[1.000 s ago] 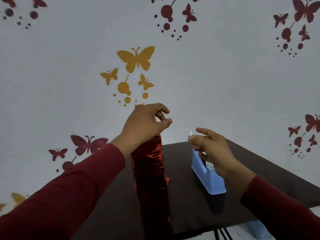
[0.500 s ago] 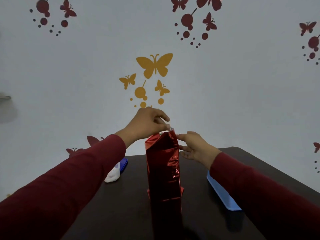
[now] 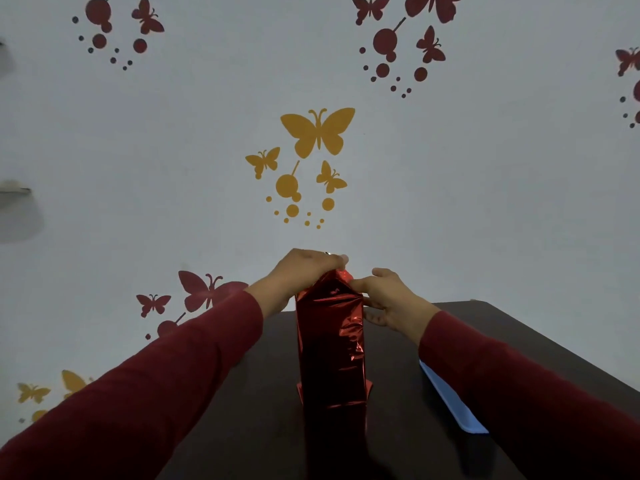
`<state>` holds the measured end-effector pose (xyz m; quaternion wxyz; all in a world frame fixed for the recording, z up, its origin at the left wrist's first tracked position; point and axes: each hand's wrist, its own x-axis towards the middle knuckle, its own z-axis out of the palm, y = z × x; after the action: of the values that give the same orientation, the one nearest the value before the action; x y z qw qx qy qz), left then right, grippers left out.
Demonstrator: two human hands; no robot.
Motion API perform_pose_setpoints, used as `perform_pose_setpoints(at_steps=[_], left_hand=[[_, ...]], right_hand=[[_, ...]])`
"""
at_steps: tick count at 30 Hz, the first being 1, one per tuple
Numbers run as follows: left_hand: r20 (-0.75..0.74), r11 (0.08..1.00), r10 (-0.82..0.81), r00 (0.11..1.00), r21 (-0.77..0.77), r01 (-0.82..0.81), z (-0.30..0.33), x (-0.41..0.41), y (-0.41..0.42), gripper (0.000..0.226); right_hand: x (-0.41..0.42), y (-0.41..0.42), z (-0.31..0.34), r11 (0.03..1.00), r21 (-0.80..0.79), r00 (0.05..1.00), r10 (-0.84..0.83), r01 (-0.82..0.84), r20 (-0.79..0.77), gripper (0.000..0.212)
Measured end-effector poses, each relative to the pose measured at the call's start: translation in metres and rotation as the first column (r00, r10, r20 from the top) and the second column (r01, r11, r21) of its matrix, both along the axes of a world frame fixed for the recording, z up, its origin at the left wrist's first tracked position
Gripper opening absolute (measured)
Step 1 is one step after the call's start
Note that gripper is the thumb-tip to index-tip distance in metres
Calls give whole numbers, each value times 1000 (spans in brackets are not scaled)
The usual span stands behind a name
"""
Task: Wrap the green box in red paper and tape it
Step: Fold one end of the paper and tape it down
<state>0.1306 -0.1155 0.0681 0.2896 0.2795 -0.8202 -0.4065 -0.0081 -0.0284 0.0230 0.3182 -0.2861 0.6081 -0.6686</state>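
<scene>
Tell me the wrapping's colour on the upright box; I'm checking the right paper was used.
Shiny metallic red paper, seen in the head view.

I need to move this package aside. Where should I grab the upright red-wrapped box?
Probably take the red-wrapped box around its flat middle, coming from both sides. It stands tall and narrow on the table, and its folded top looks loose and crumpled.

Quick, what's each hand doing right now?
Left hand: holds the folded top of the red paper.
Right hand: fingers pinch the same top fold.
</scene>
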Motion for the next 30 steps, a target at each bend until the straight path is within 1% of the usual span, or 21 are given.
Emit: perform_pose_setpoints(at_steps=[3,5,6,7,8,9,10,13,15,17,18,20,22,23,25,27,28,29,30], left_hand=[[26,986,72,997,149,-75,-5,2,6,30],[-46,967,69,997,250,-56,-12,6,7,36],[-97,969,67,993,244,-42,-18,7,5,36],[-128,988,71,989,148,-52,-26,8,3,32],[-150,997,74,986,-5,-76,-34,10,2,28],[-167,982,73,983,-160,-100,-41,12,1,27],[-193,955,72,979,-271,-124,-48,13,0,27],[-304,868,32,952,-463,-177,-62,15,-3,18],[-303,780,-1,953,-597,-189,-71,17,-3,17],[-245,637,-11,970,-749,-182,-81,20,-5,23],[-231,570,-18,973,-801,-180,-87,21,-8,25],[-245,464,-32,969,-862,-203,-98,23,-11,25],[-278,407,-38,960,-882,-239,-106,24,-6,25],[-296,399,-39,954,-880,-257,-108,25,-2,25],[-319,416,-54,946,-868,-270,-110,27,4,25],[-345,464,-65,936,-842,-277,-109,29,10,25],[-376,523,-60,925,-801,-292,-106,30,13,25],[-431,623,-46,901,-718,-312,-101,32,17,24],[-504,741,-13,863,-585,-330,-94,32,18,21]], right_hand=[[-2,-2,-2,1000,9,1000,-6,6,-8,85],[-5,-2,-3,1000,11,1000,0,0,-4,85],[-6,-2,-3,1000,12,1000,1,-1,-2,87],[-7,-2,-3,1000,13,1000,3,-3,3,88],[-8,-3,-3,1000,17,1000,7,-7,3,90],[-9,-5,-3,1000,19,1000,14,-15,5,91],[-8,-5,-2,1000,19,1000,21,-22,7,91],[-6,-9,0,999,36,1000,26,-26,18,85],[-4,-12,0,998,54,1000,21,-22,19,79],[-4,-15,0,998,60,1000,22,-22,15,77],[-5,-16,0,998,62,1000,21,-22,13,78],[-4,-19,1,998,66,1000,23,-24,7,81],[-2,-21,1,997,77,1000,26,-26,-7,84],[-1,-21,0,996,85,999,32,-30,-17,83],[1,-22,0,995,95,999,32,-30,-20,75],[2,-22,0,994,103,999,36,-33,-27,74],[1,-23,0,994,109,999,33,-29,-37,73],[0,-24,0,994,108,999,30,-25,-43,70],[0,-24,1,995,98,999,29,-24,-42,66]])
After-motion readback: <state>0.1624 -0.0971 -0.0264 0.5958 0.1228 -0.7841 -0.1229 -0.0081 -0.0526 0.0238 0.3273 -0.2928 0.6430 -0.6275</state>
